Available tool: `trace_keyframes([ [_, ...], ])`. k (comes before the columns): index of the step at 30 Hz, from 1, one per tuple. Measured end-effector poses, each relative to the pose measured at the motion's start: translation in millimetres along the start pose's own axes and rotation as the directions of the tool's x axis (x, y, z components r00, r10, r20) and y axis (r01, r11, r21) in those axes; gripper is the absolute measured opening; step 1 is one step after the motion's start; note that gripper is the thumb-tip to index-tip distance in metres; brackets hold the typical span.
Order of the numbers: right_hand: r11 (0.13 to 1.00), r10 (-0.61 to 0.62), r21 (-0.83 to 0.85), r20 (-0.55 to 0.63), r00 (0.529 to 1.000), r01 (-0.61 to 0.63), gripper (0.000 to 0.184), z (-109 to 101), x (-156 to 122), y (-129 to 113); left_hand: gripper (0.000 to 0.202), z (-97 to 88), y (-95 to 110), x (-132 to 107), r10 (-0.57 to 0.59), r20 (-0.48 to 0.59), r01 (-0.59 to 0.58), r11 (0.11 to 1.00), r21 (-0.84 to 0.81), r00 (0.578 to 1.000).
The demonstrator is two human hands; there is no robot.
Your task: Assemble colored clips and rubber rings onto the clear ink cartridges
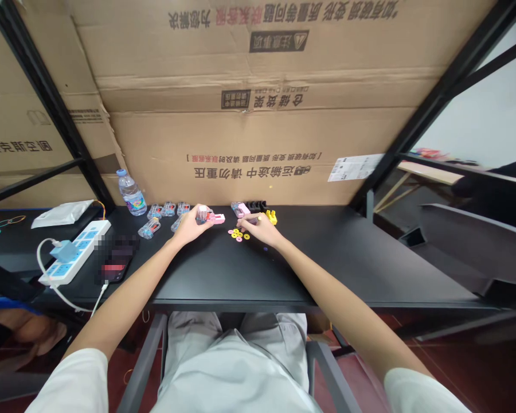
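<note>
My left hand (191, 225) is closed around a small pink and clear toy piece (211, 217) that sticks out to the right of the fingers. My right hand (260, 228) rests on the black table (249, 269) with its fingers bent over a few small pink and yellow discs (238, 234); whether it grips one I cannot make out. Just behind it lie another pink toy piece (239, 209), a black part (257, 205) and a yellow part (272, 217).
Several clear toy pieces (161, 218) lie at the back left near a water bottle (131, 193). A white power strip (75, 251) with a blue charger, a phone (114, 264) and a white bag (62, 213) sit left. Cardboard boxes (249, 149) wall the back.
</note>
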State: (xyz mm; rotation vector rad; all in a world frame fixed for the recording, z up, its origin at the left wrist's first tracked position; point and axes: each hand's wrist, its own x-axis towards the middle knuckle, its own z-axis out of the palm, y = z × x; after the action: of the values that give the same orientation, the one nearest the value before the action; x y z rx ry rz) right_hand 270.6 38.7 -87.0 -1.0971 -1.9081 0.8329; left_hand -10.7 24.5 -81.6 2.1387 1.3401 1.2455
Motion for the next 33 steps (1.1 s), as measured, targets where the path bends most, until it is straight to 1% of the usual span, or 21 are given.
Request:
trace_keyframes([
  [5, 1.0, 0.025, 0.015, 0.063, 0.998, -0.026, 0.025, 2.2, -2.5, -6.1, 0.036, 0.9, -0.8, -0.3, 0.005, 0.01, -0.005, 1.0, 0.012, 1.0],
  [7, 0.999, 0.033, 0.011, 0.064, 0.997, -0.034, 0.024, 2.9, -2.5, -6.3, 0.035, 0.8, -0.7, -0.4, 0.013, 0.013, -0.013, 1.0, 0.008, 1.0],
  [12, 0.997, 0.052, -0.052, 0.001, 0.999, -0.052, 0.024, 0.0, -0.6, -2.8, 0.034, 0.4, 1.1, -0.4, 0.011, 0.017, -0.012, 1.0, 0.018, 1.0],
  [15, 0.997, 0.071, -0.04, -0.029, 0.997, -0.072, 0.026, -3.9, 0.1, -3.6, 0.035, 0.4, 1.6, -0.3, 0.005, 0.018, -0.005, 1.0, 0.019, 1.0],
  [18, 0.997, 0.075, -0.027, -0.055, 0.996, -0.077, 0.036, -7.1, -0.2, -7.2, 0.035, 0.5, 0.7, -0.4, 0.009, 0.018, -0.01, 1.0, 0.027, 1.0],
  [21, 0.994, 0.086, -0.062, -0.08, 0.993, -0.091, 0.045, -7.1, -0.9, -9.4, 0.034, 0.7, -0.4, -0.8, 0.013, 0.025, -0.014, 0.999, 0.038, 1.0],
  [23, 0.993, 0.09, -0.071, -0.053, 0.995, -0.093, 0.043, -4.9, -1.3, -9.3, 0.034, 1.0, -0.5, -1.1, 0.016, 0.031, -0.017, 0.999, 0.032, 0.999],
  [27, 0.997, 0.072, -0.041, -0.017, 0.997, -0.073, 0.031, 0.9, -1.9, -8.5, 0.034, 1.1, 0.5, -1.2, 0.013, 0.041, -0.014, 1.0, 0.023, 0.999],
  [30, 0.998, 0.041, -0.036, -0.009, 0.999, -0.042, 0.03, 3.7, -2.8, -9.3, 0.033, 0.8, 1.9, -1.0, 0.013, 0.044, -0.014, 1.0, 0.028, 0.999],
  [33, 0.999, 0.044, -0.018, 0.006, 0.999, -0.044, 0.03, 5.0, -3.3, -9.0, 0.031, 0.5, 3.4, -1.1, 0.013, 0.045, -0.015, 1.0, 0.023, 0.999],
])
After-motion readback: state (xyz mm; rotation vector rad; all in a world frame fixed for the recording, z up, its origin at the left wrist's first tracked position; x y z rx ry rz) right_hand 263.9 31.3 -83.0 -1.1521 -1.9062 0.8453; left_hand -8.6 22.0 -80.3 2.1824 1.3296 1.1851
